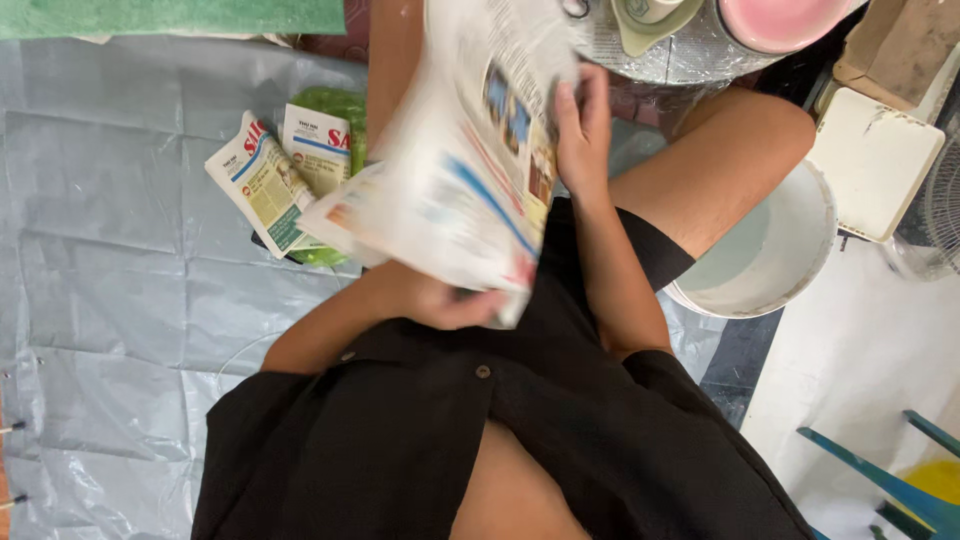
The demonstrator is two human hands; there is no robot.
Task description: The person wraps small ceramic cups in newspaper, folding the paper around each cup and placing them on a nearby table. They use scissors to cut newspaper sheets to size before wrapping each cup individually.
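- Grey plastic sheet (110, 250) spread over the floor, creased and faintly glossy; green mat (170, 15) along its top edge, cut off by the frame.
- Near the sheet's middle, folded newspapers (265, 180) lying over something green, mostly hidden.
- Held up over the lap, a large newspaper sheet (460, 170), thin, crumpled, blurred; print impossible to make out.
- Left hand (450, 300) at the sheet's lower edge, curled closed around the paper, fingertips tucked under it.
- Right hand (580, 130) at the sheet's right edge, fingers flat along the paper and thumb hidden behind, pinching it.
- At right, round white bucket (790, 250), smooth, partly hidden by the knee.
- Above it, square white lid (875, 165), scuffed.
- At top, pink round bowl (780, 20) on a crinkled foil-like surface, cropped.
- Black woven shirt (420, 440) filling the bottom.
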